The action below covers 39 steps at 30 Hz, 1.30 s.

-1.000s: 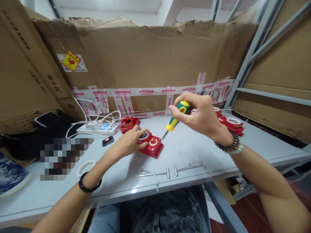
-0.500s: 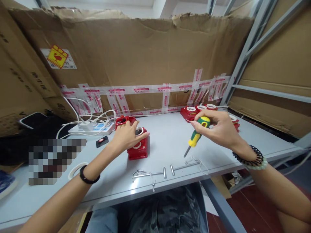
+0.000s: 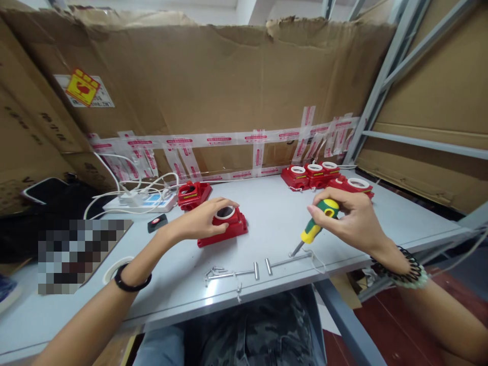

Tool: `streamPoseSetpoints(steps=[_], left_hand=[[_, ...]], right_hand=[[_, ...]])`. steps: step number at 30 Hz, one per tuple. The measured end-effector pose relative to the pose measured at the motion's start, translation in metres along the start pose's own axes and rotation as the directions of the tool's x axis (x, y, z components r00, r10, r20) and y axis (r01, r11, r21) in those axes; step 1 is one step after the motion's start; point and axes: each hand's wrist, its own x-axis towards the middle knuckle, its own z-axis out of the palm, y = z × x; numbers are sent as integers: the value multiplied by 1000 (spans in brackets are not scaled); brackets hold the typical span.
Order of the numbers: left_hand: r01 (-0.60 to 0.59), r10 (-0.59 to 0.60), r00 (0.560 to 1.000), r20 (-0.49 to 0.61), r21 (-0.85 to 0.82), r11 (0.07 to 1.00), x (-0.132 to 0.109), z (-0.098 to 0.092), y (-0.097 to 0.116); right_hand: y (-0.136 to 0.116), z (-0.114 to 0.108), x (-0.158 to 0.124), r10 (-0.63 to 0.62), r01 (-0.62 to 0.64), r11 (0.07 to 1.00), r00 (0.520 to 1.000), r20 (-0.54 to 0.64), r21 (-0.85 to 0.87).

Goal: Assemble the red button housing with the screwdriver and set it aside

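Note:
My left hand (image 3: 200, 218) grips a red housing (image 3: 234, 233) with a white ring round its opening, thumb and fingers on either side of the ring. In my right hand (image 3: 353, 216) is a green and yellow screwdriver (image 3: 313, 229), slanting down to the left. Its tip meets a small screw (image 3: 291, 254) or lies right beside it, near the table's front edge. Close by is a T-shaped metal rod (image 3: 284, 263), with a second T-shaped rod (image 3: 234, 274) to its left. Several small screws (image 3: 217, 269) lie by that second rod's left end.
Another red housing (image 3: 193, 195) stands behind my left hand, near a white power strip (image 3: 152, 202) with tangled cables. Several red housings (image 3: 305, 176) sit at the back right. A small black object (image 3: 157, 222) and a white ring (image 3: 114, 269) lie left. Cardboard (image 3: 213, 81) walls the back.
My left hand has turned the red housing and shifted it slightly right. My right hand has lowered the screwdriver, bringing its tip down to the small screw.

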Motion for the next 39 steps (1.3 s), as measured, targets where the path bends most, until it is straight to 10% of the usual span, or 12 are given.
streamPoseSetpoints(steps=[10,15,22,39], left_hand=[[-36,35,999,-41,-14,999,-5,5,-1],[-162,173,977,-122,93,982,8,11,41],[-390,392,915,97,-39,920,48,44,97],[-257,192,965,-179,-490,833,30,54,81]], right_hand=[[3,7,2,-7,7,1000,1000,10,-12],[2,-1,2,-22,19,999,998,-53,-46],[1,-11,1,-76,66,995,983,-165,-70],[-1,-6,2,-154,164,986,883,-443,-15]])
